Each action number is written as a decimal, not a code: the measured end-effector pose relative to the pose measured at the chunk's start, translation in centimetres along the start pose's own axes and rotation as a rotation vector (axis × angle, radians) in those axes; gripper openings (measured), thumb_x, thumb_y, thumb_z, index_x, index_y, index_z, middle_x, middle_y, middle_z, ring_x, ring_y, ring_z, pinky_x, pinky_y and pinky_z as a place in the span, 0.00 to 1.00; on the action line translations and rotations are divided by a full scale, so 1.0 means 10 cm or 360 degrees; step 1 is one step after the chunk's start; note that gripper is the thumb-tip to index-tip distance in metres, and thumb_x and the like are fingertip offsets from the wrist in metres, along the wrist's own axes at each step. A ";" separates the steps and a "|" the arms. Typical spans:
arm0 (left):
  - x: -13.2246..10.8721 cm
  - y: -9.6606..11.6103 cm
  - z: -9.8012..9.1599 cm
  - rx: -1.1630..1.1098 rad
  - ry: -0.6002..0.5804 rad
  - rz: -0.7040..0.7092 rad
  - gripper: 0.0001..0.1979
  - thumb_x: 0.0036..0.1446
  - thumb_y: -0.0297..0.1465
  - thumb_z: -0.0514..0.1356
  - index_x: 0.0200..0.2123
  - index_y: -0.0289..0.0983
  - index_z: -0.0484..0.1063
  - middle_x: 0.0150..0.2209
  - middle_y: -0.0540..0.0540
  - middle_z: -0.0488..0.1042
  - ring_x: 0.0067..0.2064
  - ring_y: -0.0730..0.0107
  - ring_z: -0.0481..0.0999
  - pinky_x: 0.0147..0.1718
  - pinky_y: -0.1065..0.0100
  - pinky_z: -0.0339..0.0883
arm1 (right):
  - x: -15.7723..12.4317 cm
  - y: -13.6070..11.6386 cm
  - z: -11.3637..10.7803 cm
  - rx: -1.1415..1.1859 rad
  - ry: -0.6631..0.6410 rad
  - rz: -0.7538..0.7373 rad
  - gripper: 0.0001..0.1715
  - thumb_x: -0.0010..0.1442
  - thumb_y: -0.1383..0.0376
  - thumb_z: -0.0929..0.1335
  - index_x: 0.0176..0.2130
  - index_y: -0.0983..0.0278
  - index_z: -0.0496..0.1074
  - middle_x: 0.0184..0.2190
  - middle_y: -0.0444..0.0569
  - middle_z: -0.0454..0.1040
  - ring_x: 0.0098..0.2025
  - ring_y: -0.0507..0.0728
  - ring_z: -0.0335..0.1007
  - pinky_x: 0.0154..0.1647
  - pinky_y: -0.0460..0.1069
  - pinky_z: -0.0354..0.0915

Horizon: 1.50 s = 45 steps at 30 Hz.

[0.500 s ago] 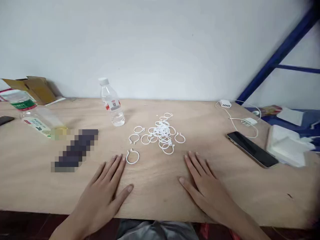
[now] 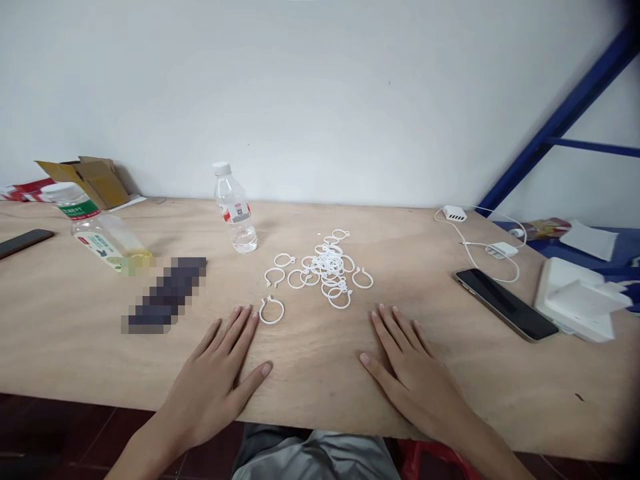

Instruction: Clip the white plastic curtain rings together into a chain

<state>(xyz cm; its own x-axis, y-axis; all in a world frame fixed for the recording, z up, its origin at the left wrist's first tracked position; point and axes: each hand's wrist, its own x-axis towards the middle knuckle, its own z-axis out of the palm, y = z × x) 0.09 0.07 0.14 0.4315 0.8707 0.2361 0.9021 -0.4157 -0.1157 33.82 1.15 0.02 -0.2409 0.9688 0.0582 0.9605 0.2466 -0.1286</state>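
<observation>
My left hand lies flat on the wooden table, palm down, fingers stretched and thumb out to the side. Just beyond its fingertips is a single white plastic ring with a small gap and flared ends. My right hand also rests flat, fingers extended, holding nothing. Between and beyond the hands lies a heap of similar white rings, overlapping one another. Several loose rings surround it, among them a ring on the right and a ring on the left.
A clear water bottle stands behind the rings. Farther left are a green-labelled bottle, a cardboard box and a blurred dark object. On the right lie a phone, white chargers with cables and a white box.
The view has shifted slightly, so things on the table appear a little farther right. Both hands stay flat in place, and the rings have not moved on the table.
</observation>
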 end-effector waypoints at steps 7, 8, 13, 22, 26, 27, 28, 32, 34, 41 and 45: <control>0.01 -0.01 0.00 -0.0027 -0.0046 -0.0009 0.41 0.63 0.50 0.49 0.70 0.38 0.35 0.69 0.42 0.48 0.69 0.53 0.52 0.64 0.50 0.54 | 0.01 0.00 -0.02 0.0003 -0.0052 0.0022 0.43 0.65 0.44 0.54 0.68 0.66 0.49 0.70 0.51 0.45 0.71 0.65 0.39 0.68 0.68 0.46; 0.01 -0.01 0.00 -0.0041 -0.0042 -0.0008 0.41 0.63 0.50 0.50 0.70 0.39 0.35 0.69 0.42 0.48 0.69 0.53 0.52 0.64 0.50 0.53 | 0.01 -0.01 -0.02 0.0005 -0.0042 0.0022 0.42 0.65 0.44 0.55 0.68 0.66 0.49 0.70 0.51 0.46 0.71 0.65 0.39 0.68 0.68 0.46; 0.01 -0.02 -0.02 -0.0107 -0.0049 -0.0004 0.39 0.63 0.49 0.50 0.70 0.42 0.36 0.69 0.45 0.49 0.69 0.53 0.52 0.65 0.50 0.51 | 0.01 -0.03 -0.05 0.0013 -0.0037 0.0034 0.43 0.65 0.44 0.55 0.68 0.65 0.49 0.70 0.51 0.46 0.71 0.65 0.39 0.69 0.66 0.46; 0.04 0.00 -0.09 -0.0084 -0.0193 -0.0027 0.38 0.64 0.49 0.49 0.70 0.45 0.35 0.70 0.48 0.45 0.70 0.54 0.48 0.65 0.48 0.50 | -0.01 0.01 0.02 -0.0003 0.0078 -0.0024 0.42 0.64 0.45 0.56 0.68 0.65 0.51 0.69 0.51 0.49 0.71 0.66 0.41 0.68 0.67 0.48; 0.04 0.00 -0.10 -0.0065 -0.0200 -0.0018 0.38 0.64 0.49 0.49 0.70 0.45 0.34 0.70 0.48 0.45 0.70 0.54 0.48 0.65 0.47 0.48 | -0.01 0.02 0.04 -0.0019 0.0110 -0.0032 0.41 0.64 0.45 0.56 0.68 0.64 0.51 0.69 0.51 0.49 0.71 0.66 0.42 0.68 0.67 0.49; 0.04 0.00 -0.11 -0.0069 -0.0198 -0.0010 0.38 0.64 0.48 0.49 0.70 0.45 0.34 0.70 0.48 0.45 0.70 0.54 0.48 0.65 0.47 0.48 | -0.01 0.01 0.04 -0.0020 0.0108 -0.0033 0.41 0.64 0.45 0.56 0.68 0.64 0.51 0.69 0.51 0.49 0.71 0.65 0.42 0.68 0.67 0.48; 0.04 0.01 -0.11 -0.0072 -0.0195 -0.0003 0.38 0.64 0.48 0.49 0.70 0.44 0.34 0.70 0.48 0.46 0.70 0.54 0.48 0.65 0.48 0.48 | -0.01 0.01 0.04 -0.0020 0.0103 -0.0034 0.41 0.64 0.45 0.56 0.68 0.64 0.50 0.69 0.51 0.49 0.71 0.65 0.41 0.68 0.67 0.48; 0.05 0.01 -0.11 -0.0043 -0.0174 0.0026 0.37 0.64 0.47 0.49 0.70 0.45 0.36 0.70 0.47 0.48 0.69 0.53 0.51 0.65 0.48 0.50 | -0.02 0.00 0.03 -0.0029 0.0101 -0.0034 0.42 0.65 0.46 0.56 0.68 0.65 0.50 0.70 0.50 0.47 0.71 0.65 0.43 0.68 0.67 0.50; 0.06 0.01 -0.13 -0.0010 -0.0160 0.0049 0.37 0.64 0.47 0.50 0.70 0.45 0.38 0.69 0.47 0.49 0.69 0.53 0.52 0.64 0.48 0.52 | -0.03 0.00 0.03 -0.0042 0.0136 -0.0046 0.42 0.64 0.46 0.57 0.68 0.64 0.50 0.69 0.50 0.47 0.70 0.66 0.44 0.67 0.67 0.51; 0.05 -0.04 -0.02 0.0089 -0.0020 0.0165 0.38 0.59 0.48 0.52 0.69 0.41 0.47 0.67 0.46 0.56 0.69 0.55 0.54 0.67 0.54 0.43 | -0.06 0.08 0.11 -0.0045 0.0226 -0.0136 0.49 0.61 0.46 0.61 0.70 0.57 0.37 0.69 0.48 0.50 0.67 0.70 0.53 0.63 0.69 0.55; 0.00 -0.10 0.12 0.0096 -0.0029 0.0131 0.39 0.58 0.50 0.52 0.68 0.43 0.49 0.64 0.45 0.64 0.70 0.56 0.50 0.69 0.53 0.36 | -0.09 0.17 0.20 -0.0087 0.0246 -0.0149 0.52 0.58 0.45 0.63 0.70 0.57 0.38 0.66 0.51 0.56 0.63 0.73 0.60 0.61 0.70 0.55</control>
<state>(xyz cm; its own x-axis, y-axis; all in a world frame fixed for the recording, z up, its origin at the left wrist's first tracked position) -0.87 0.81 -0.90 0.5034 0.8392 0.2059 0.8617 -0.4697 -0.1922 35.37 0.77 -2.28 -0.3096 0.9252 0.2195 0.9420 0.3300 -0.0620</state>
